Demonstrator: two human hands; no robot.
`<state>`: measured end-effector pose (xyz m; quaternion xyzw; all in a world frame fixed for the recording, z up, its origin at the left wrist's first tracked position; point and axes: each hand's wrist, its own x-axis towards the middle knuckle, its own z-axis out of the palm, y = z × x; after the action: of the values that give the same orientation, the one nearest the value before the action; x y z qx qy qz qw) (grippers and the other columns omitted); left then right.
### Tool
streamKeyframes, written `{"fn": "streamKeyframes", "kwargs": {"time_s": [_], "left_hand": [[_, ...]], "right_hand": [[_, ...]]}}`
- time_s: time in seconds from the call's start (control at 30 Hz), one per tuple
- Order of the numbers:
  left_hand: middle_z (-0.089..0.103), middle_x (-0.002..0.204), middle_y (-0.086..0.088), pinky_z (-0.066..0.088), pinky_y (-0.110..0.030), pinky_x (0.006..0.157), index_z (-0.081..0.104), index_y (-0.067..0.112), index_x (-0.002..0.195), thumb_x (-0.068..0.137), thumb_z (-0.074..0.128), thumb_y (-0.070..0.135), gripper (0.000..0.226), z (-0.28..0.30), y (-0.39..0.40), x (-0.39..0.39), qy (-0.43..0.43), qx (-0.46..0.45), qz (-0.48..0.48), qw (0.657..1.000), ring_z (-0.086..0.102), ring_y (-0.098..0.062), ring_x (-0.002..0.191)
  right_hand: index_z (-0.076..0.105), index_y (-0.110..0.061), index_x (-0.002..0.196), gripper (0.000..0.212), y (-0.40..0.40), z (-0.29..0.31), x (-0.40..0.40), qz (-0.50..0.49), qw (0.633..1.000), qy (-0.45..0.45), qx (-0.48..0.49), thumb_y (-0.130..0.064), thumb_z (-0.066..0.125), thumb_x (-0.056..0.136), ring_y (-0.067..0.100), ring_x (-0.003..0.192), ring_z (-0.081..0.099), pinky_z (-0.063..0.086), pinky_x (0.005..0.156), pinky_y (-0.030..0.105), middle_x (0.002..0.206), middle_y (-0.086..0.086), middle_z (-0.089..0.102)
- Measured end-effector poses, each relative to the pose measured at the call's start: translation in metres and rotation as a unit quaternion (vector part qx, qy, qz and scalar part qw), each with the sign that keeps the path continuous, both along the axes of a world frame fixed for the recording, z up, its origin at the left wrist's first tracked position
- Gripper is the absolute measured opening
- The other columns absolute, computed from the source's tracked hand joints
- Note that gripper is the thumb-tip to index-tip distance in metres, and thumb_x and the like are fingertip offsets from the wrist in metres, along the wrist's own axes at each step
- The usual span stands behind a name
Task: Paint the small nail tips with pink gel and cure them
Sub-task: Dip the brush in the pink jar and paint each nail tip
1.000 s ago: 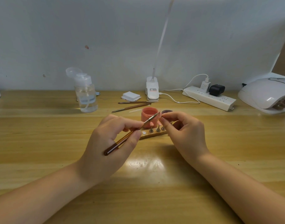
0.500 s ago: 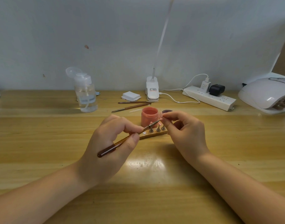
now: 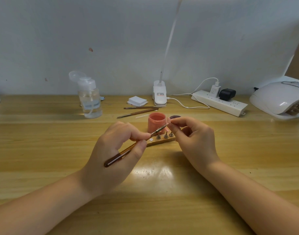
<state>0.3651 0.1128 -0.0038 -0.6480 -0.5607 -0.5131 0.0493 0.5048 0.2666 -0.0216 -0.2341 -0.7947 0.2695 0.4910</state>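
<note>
My left hand [image 3: 116, 150] grips a brown-handled brush [image 3: 128, 149], whose tip reaches up to the right. My right hand [image 3: 194, 141] pinches a small nail tip [image 3: 169, 121] between thumb and forefinger, and the brush tip meets it there. Just behind stands an open pot of pink gel [image 3: 156, 123]. Between my hands lies a wooden holder [image 3: 162, 140] with three small metal stands and one white disc. The nail lamp [image 3: 279, 99] sits at the far right.
A clear pump bottle [image 3: 90, 100] stands at the back left. Two spare brushes [image 3: 138, 111], a stack of white pads [image 3: 137, 101], a clip lamp base [image 3: 159, 95] and a power strip [image 3: 220, 103] line the back of the wooden table [image 3: 43, 150]. A dark lid [image 3: 175, 117] lies behind the pot.
The brush handle has swung lower and further left in my left hand, while its tip stays at the nail tip. My right hand has barely moved.
</note>
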Motion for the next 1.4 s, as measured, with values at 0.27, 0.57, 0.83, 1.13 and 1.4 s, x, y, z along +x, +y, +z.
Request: {"fn": "streamKeyframes", "kwargs": {"time_s": [0.27, 0.57, 0.83, 1.13, 1.4], "left_hand": [[0.071, 0.081, -0.001, 0.050, -0.018, 0.073, 0.070, 0.020, 0.092, 0.086, 0.058, 0.029, 0.016, 0.0024, -0.0015, 0.0012, -0.197, -0.029, -0.043, 0.979, 0.065, -0.013, 0.079], [0.072, 0.082, -0.005, 0.050, -0.016, 0.074, 0.071, 0.018, 0.092, 0.086, 0.060, 0.024, 0.014, 0.0019, -0.0006, -0.0028, -0.266, -0.019, -0.043, 0.963, 0.067, -0.013, 0.081], [0.073, 0.082, -0.001, 0.048, -0.012, 0.072, 0.071, 0.017, 0.093, 0.086, 0.054, 0.024, 0.019, 0.0019, 0.0023, -0.0046, -0.273, -0.023, -0.015, 0.962, 0.067, -0.009, 0.081], [0.067, 0.095, 0.009, 0.049, -0.037, 0.081, 0.065, 0.018, 0.104, 0.087, 0.060, 0.020, 0.018, 0.0000, 0.0008, -0.0048, 0.063, 0.064, -0.011, 0.996, 0.062, -0.009, 0.094], [0.066, 0.090, 0.004, 0.050, -0.038, 0.078, 0.069, 0.011, 0.099, 0.086, 0.060, 0.017, 0.017, -0.0033, 0.0020, -0.0058, 0.085, 0.053, -0.021, 0.995, 0.062, -0.012, 0.090]], "right_hand": [[0.070, -0.021, 0.101, 0.018, -0.0003, -0.0001, 0.0000, 0.016, 1.000, -0.003, -0.002, -0.014, 0.070, 0.085, 0.010, 0.067, 0.063, 0.055, 0.062, 0.032, 0.082, -0.012, 0.068], [0.069, -0.025, 0.098, 0.018, -0.0014, 0.0002, 0.0002, 0.038, 0.999, 0.005, -0.020, -0.013, 0.069, 0.085, 0.015, 0.073, 0.065, 0.055, 0.066, 0.041, 0.086, -0.008, 0.070], [0.072, -0.013, 0.097, 0.012, -0.0027, 0.0013, -0.0007, 0.049, 0.998, 0.010, -0.030, -0.009, 0.068, 0.086, 0.020, 0.072, 0.064, 0.052, 0.067, 0.045, 0.083, -0.002, 0.070], [0.072, -0.016, 0.098, 0.015, -0.0050, 0.0035, 0.0004, 0.035, 0.999, 0.018, -0.018, -0.009, 0.070, 0.085, 0.017, 0.071, 0.065, 0.054, 0.066, 0.040, 0.082, -0.002, 0.071], [0.071, -0.016, 0.102, 0.020, -0.0055, 0.0043, 0.0012, 0.028, 1.000, 0.012, 0.001, -0.008, 0.070, 0.085, 0.012, 0.072, 0.065, 0.055, 0.066, 0.035, 0.083, -0.003, 0.071]]}}
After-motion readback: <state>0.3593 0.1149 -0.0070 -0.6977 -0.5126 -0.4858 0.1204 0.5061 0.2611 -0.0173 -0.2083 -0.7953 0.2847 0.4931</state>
